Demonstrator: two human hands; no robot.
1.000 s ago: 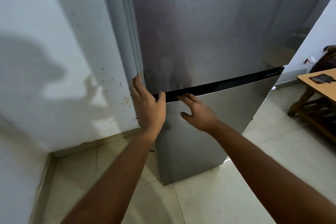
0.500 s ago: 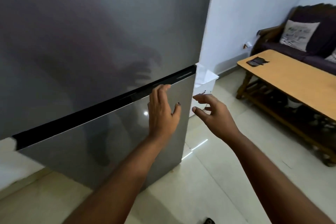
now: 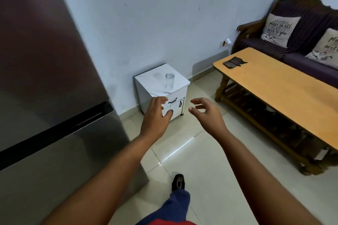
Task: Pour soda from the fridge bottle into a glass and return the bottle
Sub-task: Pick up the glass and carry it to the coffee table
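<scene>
Glass [image 3: 169, 80] upright, looks empty, on white cabinet [image 3: 180, 80] by wall. Fridge [image 3: 45, 78] at left, doors shut. Left hand [image 3: 157, 115] and right hand [image 3: 207, 113] in the air before cabinet, fingers loosely spread, holding nothing. Wooden table [image 3: 285, 86] right.

Both hands [image 3: 157, 115] [image 3: 207, 114] empty, fingers spread — beyond them a glass [image 3: 169, 80] on a white cabinet [image 3: 175, 86], fridge [image 3: 45, 78] at left

fridge [image 3: 45, 82]: brushed metal, satin sheen. glass [image 3: 169, 80]: clear, smooth. cabinet [image 3: 161, 86]: white, glossy laminate look. floor [image 3: 210, 160]: glossy tile. coffee table [image 3: 278, 86]: matt wood top. sofa [image 3: 296, 29]: dark cloth, carved wood frame.
</scene>
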